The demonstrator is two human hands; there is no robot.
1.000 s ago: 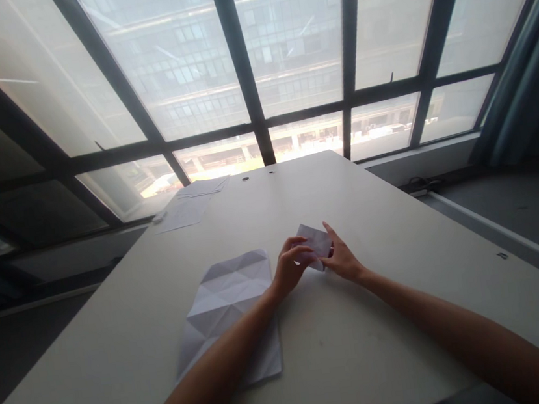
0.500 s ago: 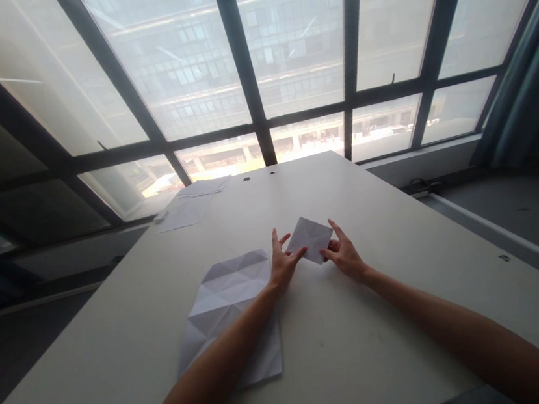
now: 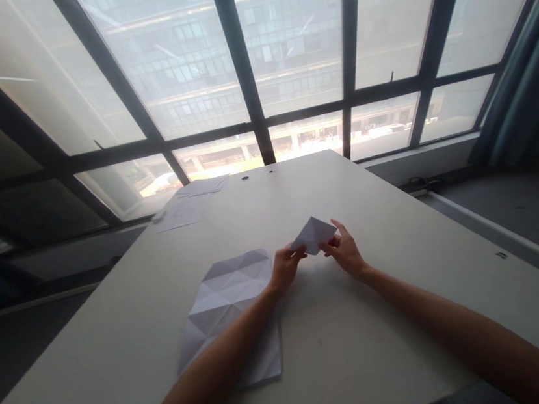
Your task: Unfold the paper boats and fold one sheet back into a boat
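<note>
My left hand (image 3: 286,268) pinches the folded paper (image 3: 313,233) near its left corner, fingers nearly together; my right hand (image 3: 347,255) grips its lower right edge, index finger lifted. It seems to be just above the bench (image 3: 346,350). I judge it light, stiffer along folds, easily creased, best taken by its edges. The sheet (image 3: 236,291) lies partly hidden behind my left forearm (image 3: 231,347).

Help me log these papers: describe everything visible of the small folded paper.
The folded paper is whitish and roughly kite-shaped, with a crease running down its middle between two differently shaded faces. It looks raised above the table. The left hand grips its left corner, the right hand its lower right edge, hiding parts.
</note>
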